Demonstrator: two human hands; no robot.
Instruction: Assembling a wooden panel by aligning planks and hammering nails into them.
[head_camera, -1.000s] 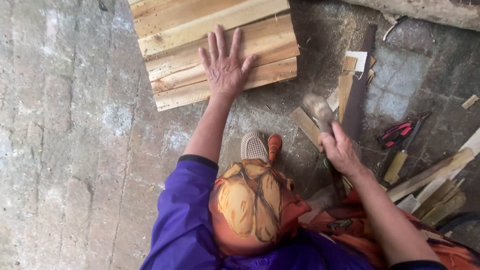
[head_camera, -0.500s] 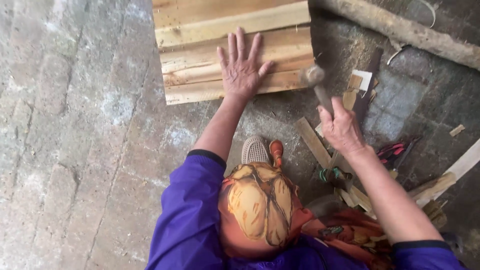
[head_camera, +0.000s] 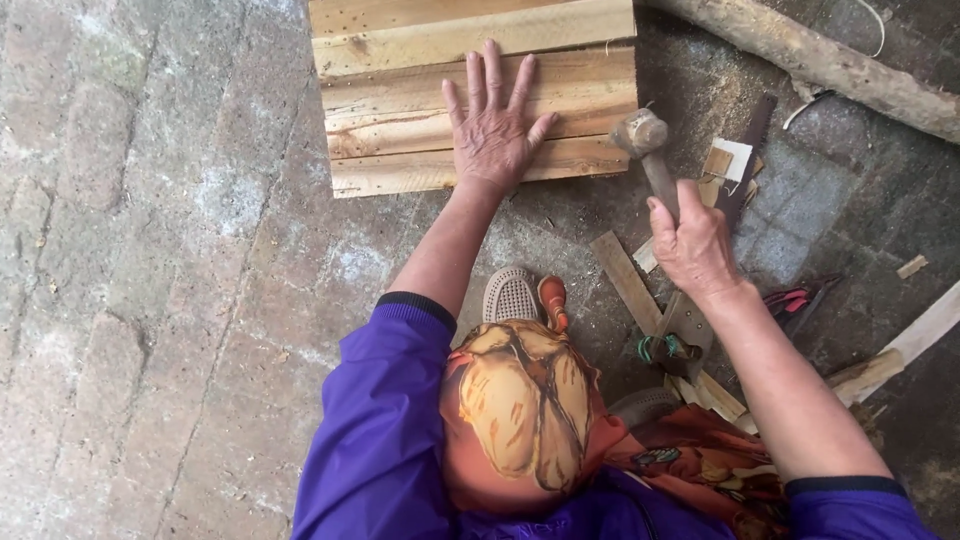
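Right hand (head_camera: 693, 243) grips hammer (head_camera: 648, 150) beside the boards' (head_camera: 400, 150) right edge.

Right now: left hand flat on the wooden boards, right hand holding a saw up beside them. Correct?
Not quite. The right hand grips a hammer, not a saw; its head is raised near the right edge of the wooden boards. The rest holds: the left hand lies flat, fingers spread, on the boards. The head view shows this.

Your left side open over bare paving (head_camera: 150, 300), right side crowded, saw (head_camera: 735, 190), wood offcuts (head_camera: 625, 280), log (head_camera: 820, 65) blocking your reach
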